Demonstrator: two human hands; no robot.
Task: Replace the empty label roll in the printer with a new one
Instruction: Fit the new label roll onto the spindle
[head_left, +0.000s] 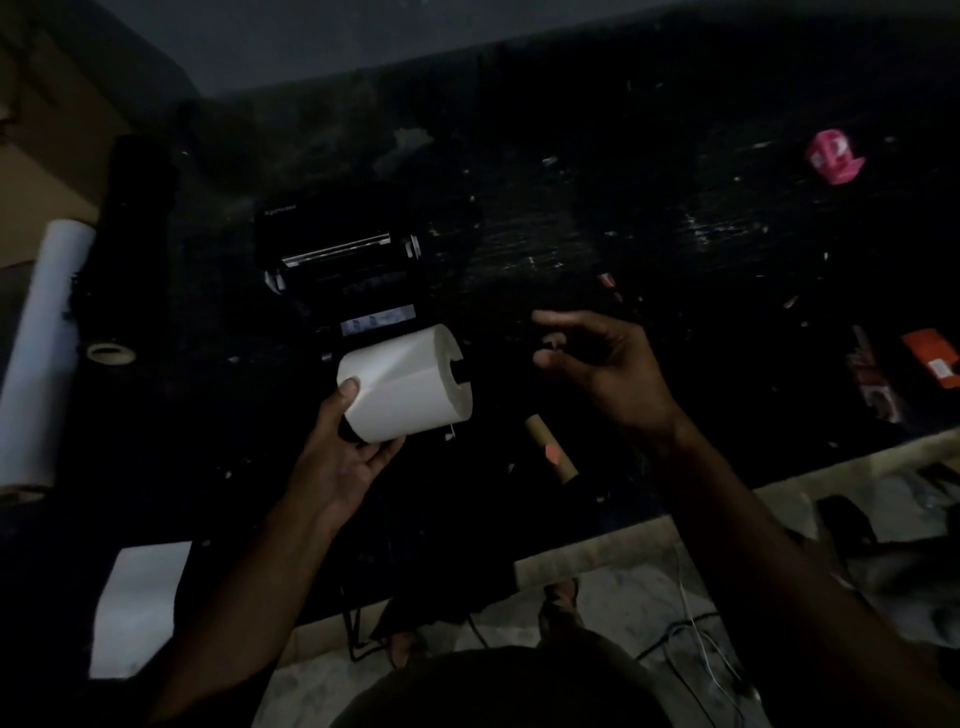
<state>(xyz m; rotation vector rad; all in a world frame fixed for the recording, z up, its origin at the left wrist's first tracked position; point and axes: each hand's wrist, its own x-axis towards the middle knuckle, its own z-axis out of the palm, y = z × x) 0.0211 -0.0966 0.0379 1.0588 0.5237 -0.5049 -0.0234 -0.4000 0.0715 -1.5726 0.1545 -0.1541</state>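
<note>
- Label roll first: the fat white paper label roll (408, 384) sits in your left hand (340, 457), lying on its side just in front of the open black label printer (345, 260), with its dark core hole facing right.
- Your left fingers (349, 388) are wrapped around the roll's left end, thumb pressed on top of the white paper, the other digits curled underneath.
- Your right hand (602, 364) hovers to the right of the roll, apart from it, over the dark, scuffed tabletop (649, 234).
- Those right fingers (553, 358) are loosely curled, thumb and forefinger drawn near each other; something small and dark may sit between them, but the dim light means you cannot tell.
- The printer's lid stands open, a shiny metal bar across its upper part and a pale strip just behind the roll.
- A bare brown cardboard tube (550, 449) with a reddish mark lies on the tabletop between your two forearms, just right of the roll and not touching it.
- At the far left, a long white paper roll (41, 343) lies beside a long black roll (132, 249).
- Far right, a crumpled pink wrapper (834, 158) and an orange packet (935, 364) rest on the tabletop, well apart from your hands.
</note>
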